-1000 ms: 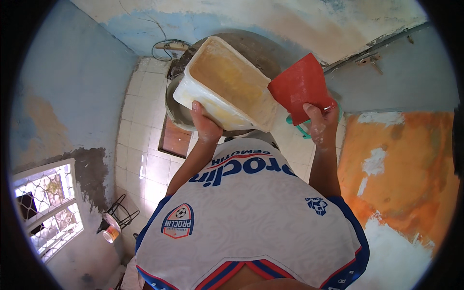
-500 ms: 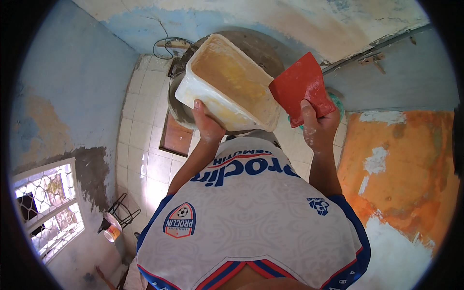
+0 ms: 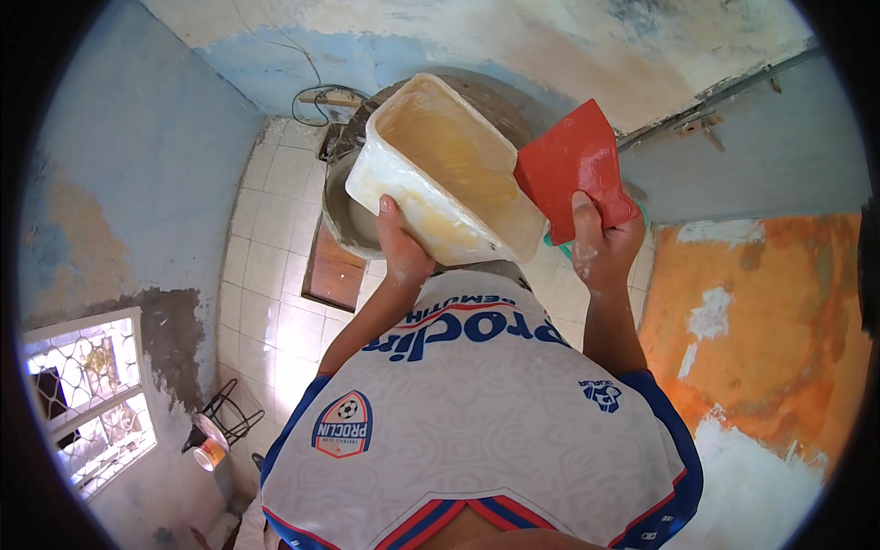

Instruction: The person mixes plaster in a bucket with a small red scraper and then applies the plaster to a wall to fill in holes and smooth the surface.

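My left hand (image 3: 403,246) grips the near side of a white rectangular plastic tub (image 3: 412,197), its thumb on the outer wall and its other fingers hidden beneath. The tub tilts in front of my chest, its inside coated with pale yellowish residue. In my right hand (image 3: 605,243) is a flat red scraper (image 3: 573,170), pinched between the thumb on top and fingers underneath. The scraper's left edge is by the tub's right end; whether they touch I cannot tell. White smears mark my right thumb and wrist.
Below the tub stands a round grey basin (image 3: 344,215) on a tiled floor (image 3: 270,234). A brown board (image 3: 332,270) lies on the tiles. To the left are a grilled window (image 3: 92,390) and a dark metal frame (image 3: 234,412). Patchy orange wall (image 3: 761,321) rises at the right.
The tub and my left hand have shifted slightly right and down in the picture. My right hand keeps the scraper almost in place, turned a little.
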`<state>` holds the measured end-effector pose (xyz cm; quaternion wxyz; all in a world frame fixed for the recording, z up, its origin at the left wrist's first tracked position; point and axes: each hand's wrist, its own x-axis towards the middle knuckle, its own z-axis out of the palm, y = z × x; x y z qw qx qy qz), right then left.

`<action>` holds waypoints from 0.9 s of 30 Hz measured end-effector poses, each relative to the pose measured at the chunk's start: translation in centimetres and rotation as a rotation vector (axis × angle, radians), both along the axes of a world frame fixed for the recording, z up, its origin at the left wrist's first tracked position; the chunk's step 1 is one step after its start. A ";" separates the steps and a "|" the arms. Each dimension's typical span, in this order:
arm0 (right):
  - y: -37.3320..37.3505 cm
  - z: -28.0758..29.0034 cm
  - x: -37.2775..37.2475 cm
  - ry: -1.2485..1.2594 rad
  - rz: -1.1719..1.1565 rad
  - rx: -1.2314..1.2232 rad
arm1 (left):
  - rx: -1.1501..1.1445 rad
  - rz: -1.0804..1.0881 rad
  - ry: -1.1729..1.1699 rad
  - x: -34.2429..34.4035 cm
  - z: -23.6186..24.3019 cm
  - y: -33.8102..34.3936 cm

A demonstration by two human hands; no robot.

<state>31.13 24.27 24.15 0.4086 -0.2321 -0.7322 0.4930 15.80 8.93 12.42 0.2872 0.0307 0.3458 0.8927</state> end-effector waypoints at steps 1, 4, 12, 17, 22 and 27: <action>-0.1 0.0 -0.1 0.006 -0.012 0.000 | -0.028 -0.031 0.026 0.0 -0.6 -0.1; -0.3 0.0 -0.7 0.039 -0.033 0.003 | -0.082 -0.075 -0.015 0.2 -0.5 -0.1; -0.9 1.5 -1.6 0.070 -0.043 -0.067 | 0.013 -0.044 -0.025 0.3 -0.3 0.3; 0.0 1.5 -1.6 0.086 -0.065 -0.204 | 0.034 -0.065 -0.075 0.5 -1.9 0.8; 1.1 1.5 -1.7 0.040 -0.091 -0.163 | -0.147 -0.157 0.031 2.7 -3.2 2.1; 3.5 1.7 -0.5 0.081 -0.112 -0.141 | -0.141 -0.181 0.076 5.1 -1.2 4.8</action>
